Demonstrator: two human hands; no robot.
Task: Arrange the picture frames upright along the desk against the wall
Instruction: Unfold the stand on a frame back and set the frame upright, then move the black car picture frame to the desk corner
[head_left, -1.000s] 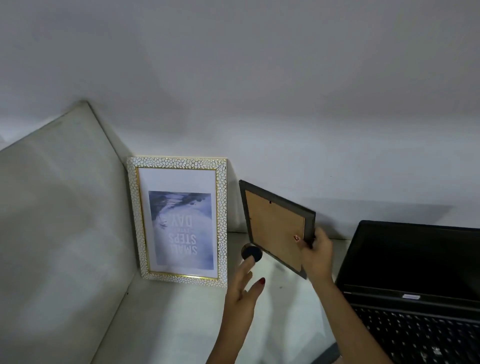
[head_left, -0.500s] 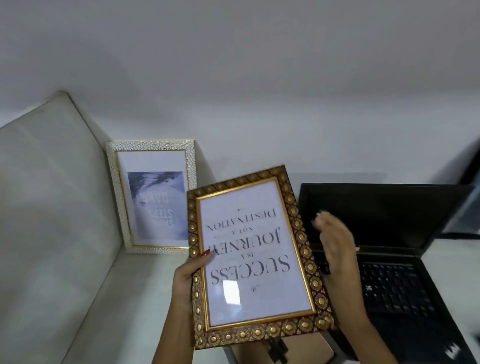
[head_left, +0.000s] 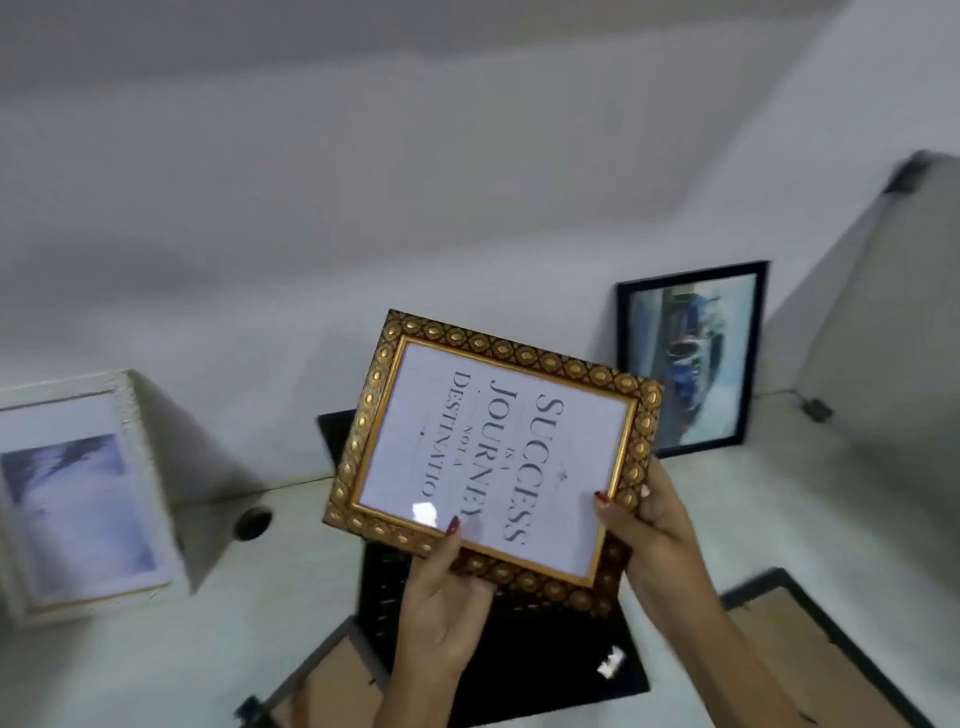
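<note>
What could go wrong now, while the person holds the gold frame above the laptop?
1. The ornate gold and brown picture frame is held by both hands, left hand and right hand, only along its lower edge; it could slip onto the open black laptop below.
2. Swinging it right might knock the black-framed picture leaning against the wall.

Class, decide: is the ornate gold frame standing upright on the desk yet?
No. The gold frame is held tilted above the laptop by the left hand and right hand.
</note>
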